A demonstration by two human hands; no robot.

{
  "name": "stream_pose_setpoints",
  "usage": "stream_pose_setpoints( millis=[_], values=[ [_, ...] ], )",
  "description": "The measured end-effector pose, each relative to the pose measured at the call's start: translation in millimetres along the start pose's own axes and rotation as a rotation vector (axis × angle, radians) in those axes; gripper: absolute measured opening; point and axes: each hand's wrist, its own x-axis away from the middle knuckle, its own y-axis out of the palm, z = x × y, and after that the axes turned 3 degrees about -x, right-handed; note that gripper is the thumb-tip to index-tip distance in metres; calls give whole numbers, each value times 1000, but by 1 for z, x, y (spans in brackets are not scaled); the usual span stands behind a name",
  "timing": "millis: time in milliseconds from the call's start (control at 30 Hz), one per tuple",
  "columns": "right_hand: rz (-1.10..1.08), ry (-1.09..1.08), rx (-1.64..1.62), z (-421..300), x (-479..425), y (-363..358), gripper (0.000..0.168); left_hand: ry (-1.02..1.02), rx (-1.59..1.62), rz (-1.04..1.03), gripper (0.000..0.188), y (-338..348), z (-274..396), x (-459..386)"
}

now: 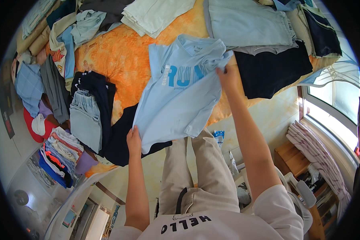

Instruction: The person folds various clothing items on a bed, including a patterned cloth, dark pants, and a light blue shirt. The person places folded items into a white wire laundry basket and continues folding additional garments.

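A light blue T-shirt point(180, 90) with printed lettering on its chest is stretched between my two hands, its neckline away from me. My left hand point(134, 141) pinches the shirt's lower left edge near the hem. Up at the right sleeve, my right hand point(227, 78) grips a gathered bit of the fabric. The near right corner of the shirt hangs over the bed's edge, above my legs. Under its left side lies a dark navy garment point(120, 136), partly hidden by the shirt.
An orange patterned bedsheet point(108, 54) covers the bed. Folded denim point(85, 120), black shorts point(273, 70), light blue jeans point(249, 24) and white folded cloth point(157, 15) lie around the shirt. A clothing stack point(60, 153) sits at left. A chair point(303, 195) stands behind my right arm.
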Motion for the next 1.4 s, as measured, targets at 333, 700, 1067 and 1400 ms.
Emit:
stream_pose_setpoints(
  millis=[333,700,1067,1400],
  values=[
    [21,529,-180,5,90,4,40,397,-277,78,51,30,19,-34],
    [-38,707,-779,60,213,-34,35,69,-234,-446,41,36,53,-39],
    [284,298,90,28,138,2,41,159,26,-590,41,78,71,-81],
    [160,431,-1484,37,287,-69,31,145,504,-798,38,-3,70,1]
  ],
)
